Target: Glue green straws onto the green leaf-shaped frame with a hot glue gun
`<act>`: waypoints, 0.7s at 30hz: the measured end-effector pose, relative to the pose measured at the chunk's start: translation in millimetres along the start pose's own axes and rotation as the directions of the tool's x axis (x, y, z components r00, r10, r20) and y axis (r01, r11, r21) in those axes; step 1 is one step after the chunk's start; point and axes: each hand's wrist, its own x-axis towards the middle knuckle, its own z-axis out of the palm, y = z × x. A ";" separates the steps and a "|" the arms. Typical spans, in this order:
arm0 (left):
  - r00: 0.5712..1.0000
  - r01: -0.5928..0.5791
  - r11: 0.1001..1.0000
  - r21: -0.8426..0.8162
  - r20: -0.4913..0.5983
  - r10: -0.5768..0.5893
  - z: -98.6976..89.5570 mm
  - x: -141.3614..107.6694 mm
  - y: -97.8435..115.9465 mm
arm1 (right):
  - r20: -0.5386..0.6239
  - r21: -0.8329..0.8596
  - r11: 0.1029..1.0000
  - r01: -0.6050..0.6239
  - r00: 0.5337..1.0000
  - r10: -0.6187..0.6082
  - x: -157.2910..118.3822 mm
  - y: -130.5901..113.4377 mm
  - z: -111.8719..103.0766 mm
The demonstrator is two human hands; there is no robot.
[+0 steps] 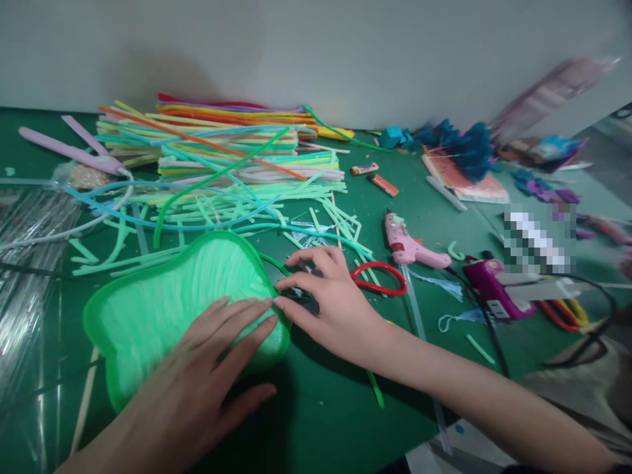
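A light green panel (197,283), apparently made of pipe cleaners laid side by side, lies on the table with a wavy outline. A darker green pipe cleaner (93,299) runs around its edge as a rim. My left hand (202,368) rests on the panel's near right part, fingers stretched out and thumb apart. At the right edge, my right hand (340,306) has its thumb and index finger closed on the dark green rim. A loose green end curves out beside its fingers. Red-handled scissors (402,283) lie just right of that hand, partly hidden.
Bundles of coloured pipe cleaners (237,131) and cut pieces lie behind. A pink glue gun (407,247) is to the right, near a purple device (494,289). A lilac hair-straightener-like tool (69,148) and clear plastic wrapping (29,263) are at left.
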 end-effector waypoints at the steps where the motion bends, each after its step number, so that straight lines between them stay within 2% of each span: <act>1: 1.000 0.013 1.000 -0.002 -0.011 -0.013 0.4 -0.6 0.7 | -0.009 -0.004 1.000 -0.021 1.000 0.021 4.4 -0.4 1.4; 8: 0.999 0.029 1.000 -0.008 -0.028 -0.029 2.4 2.7 3.0 | 0.033 0.009 0.994 -0.113 0.993 0.113 25.9 -3.0 6.4; 13: 1.000 0.027 0.999 0.021 -0.016 -0.027 1.9 6.6 3.7 | 0.045 0.002 0.994 -0.105 0.993 0.105 28.4 -2.6 7.6; 17: 0.998 0.054 0.998 -0.020 -0.022 -0.054 3.8 3.4 4.1 | 0.003 -0.036 0.999 -0.027 1.000 0.027 23.2 -1.7 7.3; 21: 0.994 0.098 0.994 -0.049 -0.045 -0.100 4.3 -1.6 5.9 | -0.071 -0.152 0.980 0.129 0.988 -0.141 10.2 -4.6 6.1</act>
